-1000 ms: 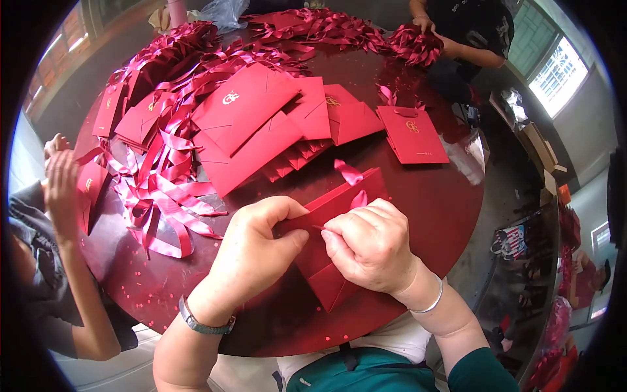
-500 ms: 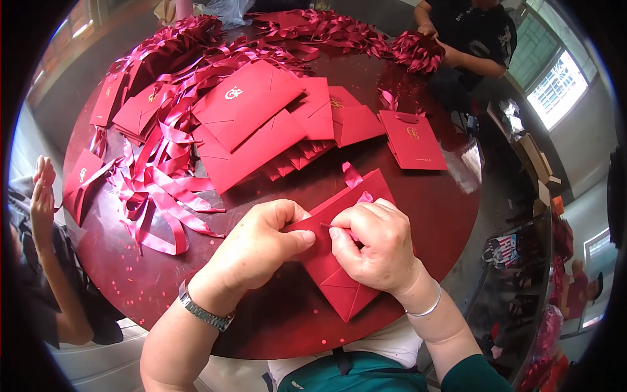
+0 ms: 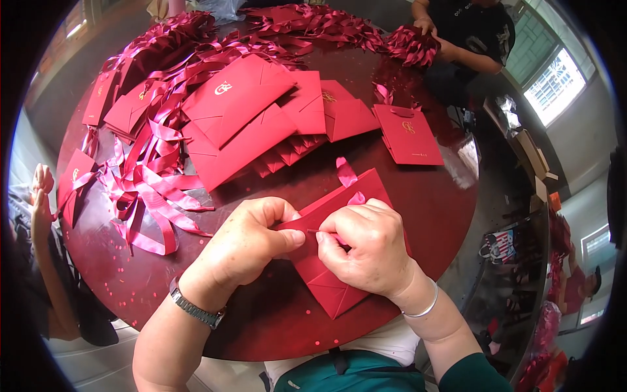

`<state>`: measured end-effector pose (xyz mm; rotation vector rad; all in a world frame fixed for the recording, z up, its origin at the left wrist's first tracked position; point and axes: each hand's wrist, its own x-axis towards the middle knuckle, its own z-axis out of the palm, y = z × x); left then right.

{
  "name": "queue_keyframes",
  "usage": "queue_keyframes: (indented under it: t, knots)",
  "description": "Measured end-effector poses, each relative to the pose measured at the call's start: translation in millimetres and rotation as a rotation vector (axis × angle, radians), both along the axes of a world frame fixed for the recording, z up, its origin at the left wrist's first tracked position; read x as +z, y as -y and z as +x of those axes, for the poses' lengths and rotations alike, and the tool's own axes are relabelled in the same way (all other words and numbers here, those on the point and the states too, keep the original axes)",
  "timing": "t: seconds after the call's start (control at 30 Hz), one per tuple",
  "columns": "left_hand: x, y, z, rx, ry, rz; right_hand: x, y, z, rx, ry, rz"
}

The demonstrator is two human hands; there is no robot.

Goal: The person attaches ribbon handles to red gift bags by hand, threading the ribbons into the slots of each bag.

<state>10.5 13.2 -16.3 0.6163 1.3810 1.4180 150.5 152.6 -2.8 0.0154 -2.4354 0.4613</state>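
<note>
Bag (image 3: 326,277), left hand (image 3: 249,234) pinching, right hand (image 3: 369,245) curled

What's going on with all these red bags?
The left hand pinches the edge of one red bag, while the right hand grips a pink ribbon beside it, with a thin tip poking out. More bags and ribbons lie piled farther back on the table. Across from them, another person holds a dark pink bunch.
</note>
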Motion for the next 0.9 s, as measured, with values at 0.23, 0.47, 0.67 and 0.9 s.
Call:
queue_keyframes:
  t: [0.23, 0.47, 0.67, 0.9]
  knots:
    - [1, -5, 4, 0.04, 0.077, -0.072, 0, 1, 1, -0.075, 0.073, -0.027]
    - [4, -5, 5, 0.041, 0.1, -0.075, 1, -2, 0, -0.034, 0.055, -0.052]
    - [11, -3, 6, 0.053, -0.044, -0.124, -1, 0, -3, -0.038, 0.075, -0.067]
    - [5, -1, 19, 0.174, -0.832, 0.11, 1, -1, -9, 0.001, 0.067, 0.075]
